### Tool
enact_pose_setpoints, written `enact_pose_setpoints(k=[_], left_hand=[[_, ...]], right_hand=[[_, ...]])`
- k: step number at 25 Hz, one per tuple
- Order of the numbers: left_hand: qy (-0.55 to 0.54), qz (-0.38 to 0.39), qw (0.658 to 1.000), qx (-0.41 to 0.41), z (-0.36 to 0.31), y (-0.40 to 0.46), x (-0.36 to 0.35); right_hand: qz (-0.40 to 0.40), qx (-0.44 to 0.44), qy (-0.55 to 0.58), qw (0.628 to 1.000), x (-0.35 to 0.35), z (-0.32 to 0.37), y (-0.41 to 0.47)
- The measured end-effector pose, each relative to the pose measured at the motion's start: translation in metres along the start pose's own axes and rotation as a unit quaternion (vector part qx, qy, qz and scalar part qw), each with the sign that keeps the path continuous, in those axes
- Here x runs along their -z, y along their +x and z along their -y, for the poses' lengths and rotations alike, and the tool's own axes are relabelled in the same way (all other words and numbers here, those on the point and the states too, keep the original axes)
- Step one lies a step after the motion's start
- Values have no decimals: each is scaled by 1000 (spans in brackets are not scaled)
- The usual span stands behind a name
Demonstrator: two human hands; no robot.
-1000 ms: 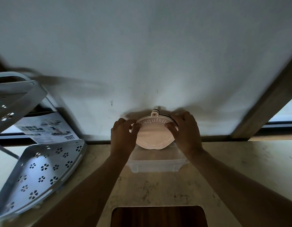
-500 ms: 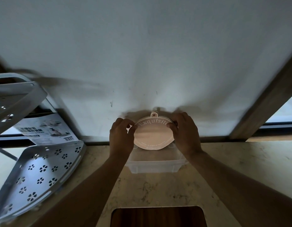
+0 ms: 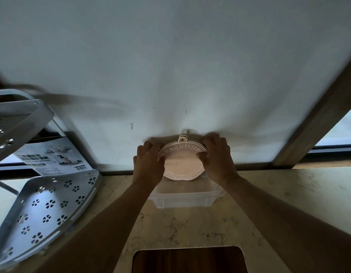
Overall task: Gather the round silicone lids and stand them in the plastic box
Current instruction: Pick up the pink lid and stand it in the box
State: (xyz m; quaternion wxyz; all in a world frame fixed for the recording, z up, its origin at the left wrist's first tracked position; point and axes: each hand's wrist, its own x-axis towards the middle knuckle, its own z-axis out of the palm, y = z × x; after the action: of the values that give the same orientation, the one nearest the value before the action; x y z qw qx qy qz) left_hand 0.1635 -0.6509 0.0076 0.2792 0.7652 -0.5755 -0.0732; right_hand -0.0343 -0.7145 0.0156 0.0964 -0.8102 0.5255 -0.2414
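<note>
At far left, a grey perforated corner shelf (image 3: 46, 209) is seen on the marble counter (image 3: 269, 194), with a printed leaflet (image 3: 52, 156) behind it against the wall. Centre: the left hand (image 3: 148, 166) is curled on the left edge of the round silicone lids (image 3: 181, 164), thumb on the near face. The lids are held upright as a stack, pull tab at top, front face reading "Exquisite", lower edge over the far part of the clear plastic box (image 3: 184, 200), which sits on the counter by the wall. The right hand (image 3: 218, 160) is clamped on the stack's right edge. A dark wooden inset (image 3: 190, 260) lies nearest. A wooden frame post (image 3: 316, 119) is seen at far right.
</note>
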Motion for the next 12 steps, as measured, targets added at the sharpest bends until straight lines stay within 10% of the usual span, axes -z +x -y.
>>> enact_pose_setpoints(k=[12], left_hand=[[-98,-1,994,42,-3,-5,11]], right_hand=[[2,-8,132,991,2,-1,0]])
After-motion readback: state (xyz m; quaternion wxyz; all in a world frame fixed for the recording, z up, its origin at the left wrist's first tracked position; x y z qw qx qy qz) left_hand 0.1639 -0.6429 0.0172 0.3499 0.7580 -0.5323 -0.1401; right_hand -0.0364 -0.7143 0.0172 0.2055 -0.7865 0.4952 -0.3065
